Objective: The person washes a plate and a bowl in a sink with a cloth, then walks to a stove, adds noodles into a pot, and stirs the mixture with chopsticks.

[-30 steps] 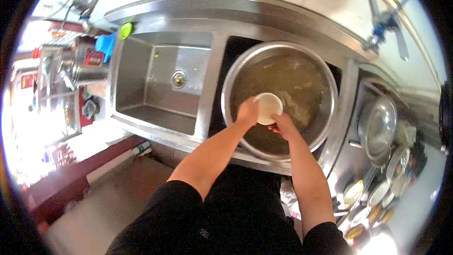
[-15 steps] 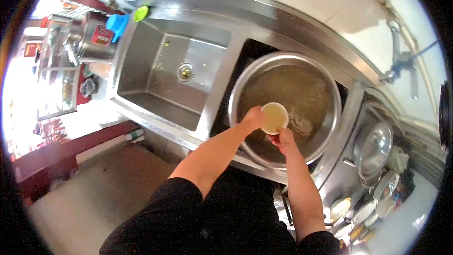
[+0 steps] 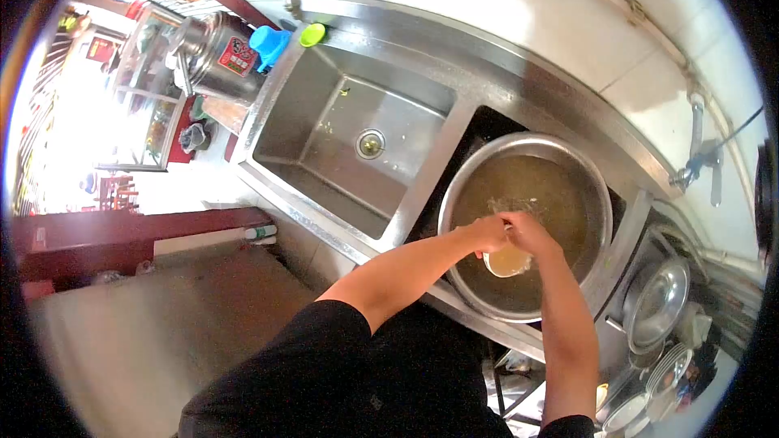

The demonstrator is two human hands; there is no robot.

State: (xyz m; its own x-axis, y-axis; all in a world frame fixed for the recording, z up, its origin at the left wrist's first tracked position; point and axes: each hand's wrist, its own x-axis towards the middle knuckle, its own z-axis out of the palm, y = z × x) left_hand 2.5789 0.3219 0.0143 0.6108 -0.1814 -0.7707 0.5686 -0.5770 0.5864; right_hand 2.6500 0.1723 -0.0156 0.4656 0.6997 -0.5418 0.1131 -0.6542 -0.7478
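A small white bowl (image 3: pixel 509 264) with yellowish liquid in it is held over a large round metal basin (image 3: pixel 604 203) of murky water. My left hand (image 3: pixel 488 234) is closed on the bowl's far left rim. Close against it, my right hand (image 3: pixel 525 234) grips the far right side, its fingers bent and partly hidden. Water ripples and splashes around the bowl and the hands.
A steel sink compartment (image 3: pixel 324 154) with bits of green scrap lies left of the basin. A green cup (image 3: pixel 312 34), a blue plastic item (image 3: pixel 269 46) and a steel container (image 3: pixel 223 53) stand at the far left. Stacked dishes (image 3: pixel 669 369) and a glass bowl (image 3: pixel 657 304) are at right.
Both hands have come together at the bowl's far edge; before, they held it from opposite sides. The bowl has moved nearer to me within the basin. The view has shifted left.
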